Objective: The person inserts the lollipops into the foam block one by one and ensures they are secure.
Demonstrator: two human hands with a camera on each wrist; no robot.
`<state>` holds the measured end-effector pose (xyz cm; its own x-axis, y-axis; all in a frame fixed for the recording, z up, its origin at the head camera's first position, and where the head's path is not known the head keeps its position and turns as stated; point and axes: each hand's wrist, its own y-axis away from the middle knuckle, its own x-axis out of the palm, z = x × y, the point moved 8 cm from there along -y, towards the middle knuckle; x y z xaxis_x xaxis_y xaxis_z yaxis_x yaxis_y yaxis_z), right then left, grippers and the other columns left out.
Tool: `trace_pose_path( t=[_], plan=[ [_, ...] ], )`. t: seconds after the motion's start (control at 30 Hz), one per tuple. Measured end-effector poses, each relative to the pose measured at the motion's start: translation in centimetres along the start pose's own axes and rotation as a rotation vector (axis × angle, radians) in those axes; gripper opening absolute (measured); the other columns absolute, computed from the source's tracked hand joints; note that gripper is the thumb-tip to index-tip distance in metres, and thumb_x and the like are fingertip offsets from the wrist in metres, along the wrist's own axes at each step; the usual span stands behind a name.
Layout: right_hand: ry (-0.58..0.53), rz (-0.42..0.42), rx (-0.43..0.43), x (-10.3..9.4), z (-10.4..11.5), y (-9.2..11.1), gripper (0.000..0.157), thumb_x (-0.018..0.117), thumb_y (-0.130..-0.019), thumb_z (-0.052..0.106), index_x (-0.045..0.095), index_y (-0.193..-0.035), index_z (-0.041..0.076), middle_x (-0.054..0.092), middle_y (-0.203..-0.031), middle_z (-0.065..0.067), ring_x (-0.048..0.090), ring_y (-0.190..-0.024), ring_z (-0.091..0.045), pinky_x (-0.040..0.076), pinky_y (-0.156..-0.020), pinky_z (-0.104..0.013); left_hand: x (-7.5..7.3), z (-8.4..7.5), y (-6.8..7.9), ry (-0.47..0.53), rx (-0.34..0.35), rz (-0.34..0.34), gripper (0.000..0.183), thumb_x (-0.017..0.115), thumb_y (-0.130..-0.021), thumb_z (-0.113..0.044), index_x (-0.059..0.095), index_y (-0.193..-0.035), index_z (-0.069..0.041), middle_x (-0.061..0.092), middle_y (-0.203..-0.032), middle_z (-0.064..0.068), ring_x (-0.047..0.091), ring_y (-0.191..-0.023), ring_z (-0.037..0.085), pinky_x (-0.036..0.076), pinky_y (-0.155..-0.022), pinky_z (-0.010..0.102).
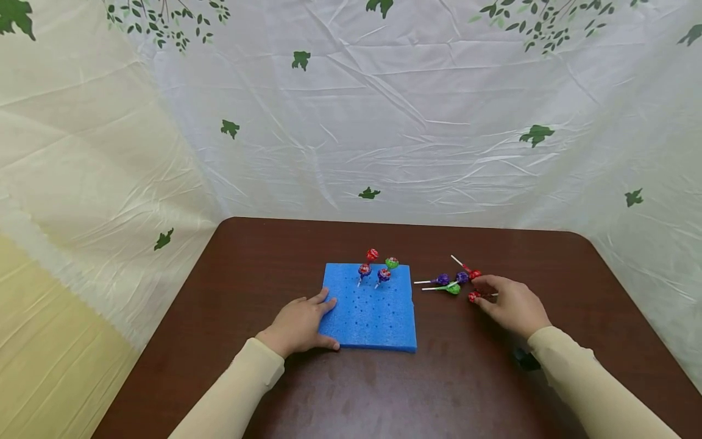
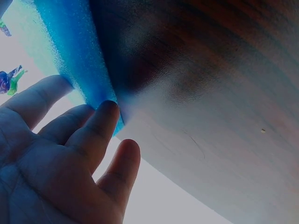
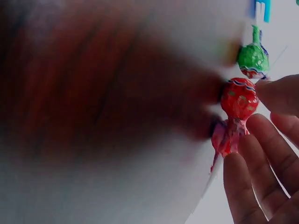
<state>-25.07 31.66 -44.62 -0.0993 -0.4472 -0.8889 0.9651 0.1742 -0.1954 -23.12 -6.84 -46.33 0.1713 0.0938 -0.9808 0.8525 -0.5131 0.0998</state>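
A blue foam board (image 1: 378, 317) with rows of small holes lies on the table. Several wrapped lollipops stand in its far part, among them a green one (image 1: 392, 262) and a red one (image 1: 372, 255). My left hand (image 1: 298, 323) rests with spread fingers along the board's left edge, the thumb at its near corner; in the left wrist view the fingertips touch the foam's side. To the right of the board, my right hand (image 1: 512, 305) pinches a red lollipop (image 3: 239, 99) between thumb and fingers. Its stick partly shows between them in the head view.
Loose lollipops lie between the board and my right hand: a green one (image 1: 453, 288), purple ones (image 1: 443, 279) and another red one (image 1: 475, 274). The brown table (image 1: 263, 250) has rounded far corners. A pale leaf-print cloth (image 1: 417, 158) hangs behind it.
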Motion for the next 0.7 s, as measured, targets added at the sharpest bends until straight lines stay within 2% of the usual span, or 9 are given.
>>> trace_pose_path(
  t=[0.37, 0.7],
  plan=[
    [0.048, 0.06, -0.015, 1.1, 0.4, -0.3, 0.03, 0.079, -0.085, 0.017, 0.073, -0.114, 0.014, 0.073, -0.1, -0.008, 0.068, -0.087, -0.027, 0.054, -0.07, -0.054, -0.4, -0.3, 0.2, 0.006, 0.0, 0.001, 0.091, 0.078, -0.076, -0.061, 0.051, -0.147, -0.009, 0.039, -0.154, 0.017, 0.05, -0.133, 0.032, 0.037, -0.109, 0.049],
    [0.037, 0.02, -0.057, 0.4, 1.1, -0.4, 0.031, 0.078, -0.087, 0.019, 0.072, -0.118, 0.013, 0.072, -0.107, -0.009, 0.068, -0.086, -0.025, 0.054, -0.069, -0.052, -0.5, -0.3, 0.2, 0.004, -0.002, 0.009, 0.091, 0.077, -0.077, -0.061, 0.051, -0.147, -0.01, 0.039, -0.154, 0.016, 0.048, -0.135, 0.03, 0.037, -0.11, 0.049]
  ],
)
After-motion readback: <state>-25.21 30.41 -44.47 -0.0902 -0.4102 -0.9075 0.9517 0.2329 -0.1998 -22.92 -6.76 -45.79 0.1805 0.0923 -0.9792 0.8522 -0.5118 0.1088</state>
